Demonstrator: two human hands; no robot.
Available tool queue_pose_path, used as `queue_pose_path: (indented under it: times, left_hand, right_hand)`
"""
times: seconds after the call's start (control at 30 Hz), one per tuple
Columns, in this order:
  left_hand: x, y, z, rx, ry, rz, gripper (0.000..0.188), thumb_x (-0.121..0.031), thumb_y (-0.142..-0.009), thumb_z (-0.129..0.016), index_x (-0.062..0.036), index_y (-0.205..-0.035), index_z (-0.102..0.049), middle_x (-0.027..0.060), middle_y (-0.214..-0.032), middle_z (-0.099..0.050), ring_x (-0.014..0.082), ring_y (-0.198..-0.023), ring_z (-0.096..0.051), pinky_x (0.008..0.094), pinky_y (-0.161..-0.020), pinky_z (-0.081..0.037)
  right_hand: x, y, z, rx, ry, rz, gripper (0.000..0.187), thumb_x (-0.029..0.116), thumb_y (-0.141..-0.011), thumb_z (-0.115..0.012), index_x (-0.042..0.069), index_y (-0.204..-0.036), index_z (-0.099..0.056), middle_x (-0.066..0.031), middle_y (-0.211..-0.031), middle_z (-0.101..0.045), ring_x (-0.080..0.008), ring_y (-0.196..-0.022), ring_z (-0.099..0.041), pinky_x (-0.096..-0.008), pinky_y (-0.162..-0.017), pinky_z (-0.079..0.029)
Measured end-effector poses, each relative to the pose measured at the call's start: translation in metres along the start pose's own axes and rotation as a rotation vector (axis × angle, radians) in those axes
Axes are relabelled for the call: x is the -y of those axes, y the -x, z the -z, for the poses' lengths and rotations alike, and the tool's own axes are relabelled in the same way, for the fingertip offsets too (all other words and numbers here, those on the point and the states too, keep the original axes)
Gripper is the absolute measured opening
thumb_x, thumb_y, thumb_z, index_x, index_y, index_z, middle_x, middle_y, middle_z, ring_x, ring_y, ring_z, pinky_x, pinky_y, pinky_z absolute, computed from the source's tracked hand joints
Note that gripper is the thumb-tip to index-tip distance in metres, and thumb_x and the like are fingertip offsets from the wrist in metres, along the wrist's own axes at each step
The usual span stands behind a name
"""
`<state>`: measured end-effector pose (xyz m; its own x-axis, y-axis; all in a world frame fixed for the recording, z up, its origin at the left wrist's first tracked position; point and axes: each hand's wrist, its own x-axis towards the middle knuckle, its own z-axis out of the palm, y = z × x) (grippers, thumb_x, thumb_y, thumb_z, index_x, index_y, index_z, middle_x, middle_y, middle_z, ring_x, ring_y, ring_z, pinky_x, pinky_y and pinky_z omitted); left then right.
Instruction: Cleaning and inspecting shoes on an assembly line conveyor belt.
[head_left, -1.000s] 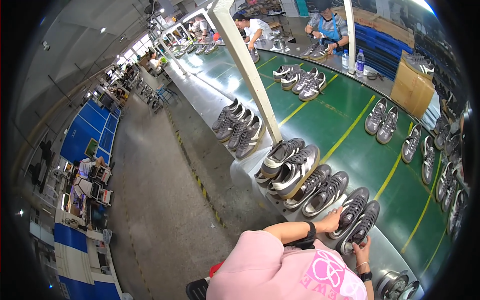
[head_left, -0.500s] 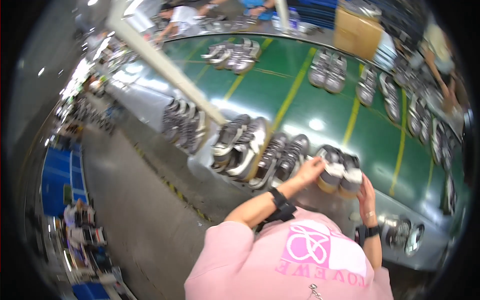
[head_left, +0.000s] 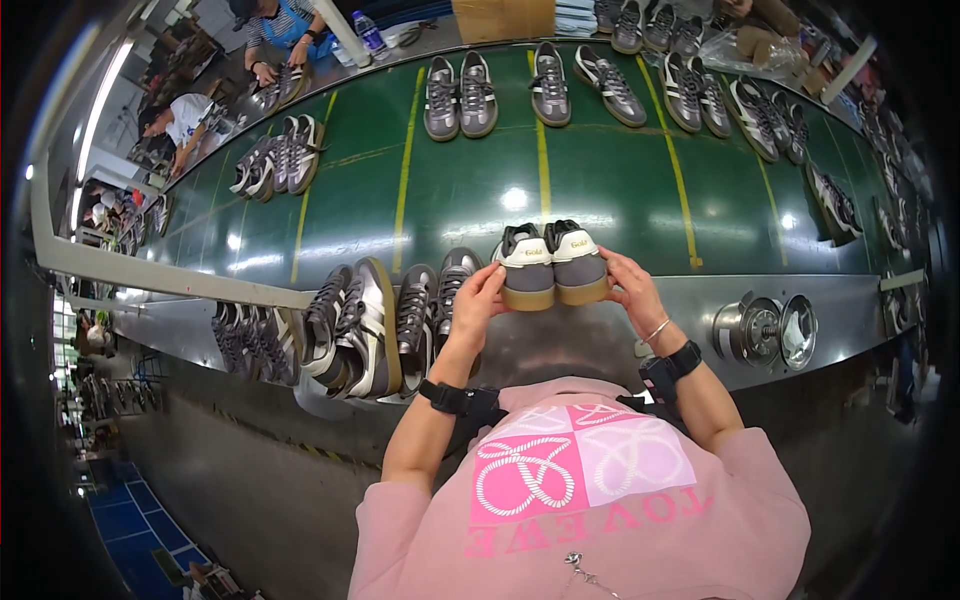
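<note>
A pair of grey sneakers is held side by side between my hands, heels toward me, with white heel patches and tan gum soles. My left hand (head_left: 478,302) is closed on the outer side of the left sneaker (head_left: 526,275). Gripping the right sneaker (head_left: 578,270) from its outer side is my right hand (head_left: 634,290), thumb near the sole. The two heels touch. The toes are mostly hidden behind the heels. Just left of my left hand stand more grey sneakers (head_left: 415,315), and a pair with white side panels (head_left: 368,330) leans beside them.
A green conveyor belt (head_left: 480,190) with yellow lines carries several sneaker pairs. A metal ledge (head_left: 680,310) borders it, with a round metal dish (head_left: 798,330) at the right. A pale post (head_left: 180,280) crosses at left. Across the belt, a co-worker's hands (head_left: 283,68) handle a shoe.
My view has swung, so the belt now lies more level across it. The sneaker pair is between my hands in both frames, and now its heels face me more squarely.
</note>
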<state>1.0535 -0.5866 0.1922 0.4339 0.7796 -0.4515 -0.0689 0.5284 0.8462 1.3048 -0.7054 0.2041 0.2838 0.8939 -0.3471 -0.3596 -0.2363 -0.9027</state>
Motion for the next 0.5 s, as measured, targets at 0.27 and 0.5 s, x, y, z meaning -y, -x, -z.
queue_pose_path:
  times: [0.27, 0.5]
  left_hand:
    - [0.013, 0.018, 0.005, -0.024, -0.038, 0.058, 0.028, -0.027, -0.102, -0.056, -0.0057, -0.120, -0.057, 0.0040, -0.087, -0.062, 0.0136, -0.071, -0.064, 0.0274, -0.063, -0.056]
    - [0.065, 0.055, 0.063, 0.117, -0.377, 0.227, 0.030, -0.020, -0.096, -0.063, -0.0092, -0.123, -0.060, 0.0051, -0.107, -0.060, 0.0160, -0.086, -0.061, 0.0261, -0.070, -0.052]
  right_hand:
    - [-0.009, 0.011, 0.008, -0.015, 0.046, -0.019, 0.042, 0.032, -0.102, -0.055, 0.009, -0.137, -0.058, 0.0016, -0.096, -0.048, -0.0076, -0.087, -0.054, -0.0312, -0.082, -0.056]
    - [-0.071, 0.041, 0.065, 0.184, 0.593, -0.180, 0.027, 0.026, -0.097, -0.058, 0.006, -0.107, -0.074, -0.0025, -0.082, -0.064, -0.0124, -0.077, -0.060, -0.0315, -0.073, -0.052]
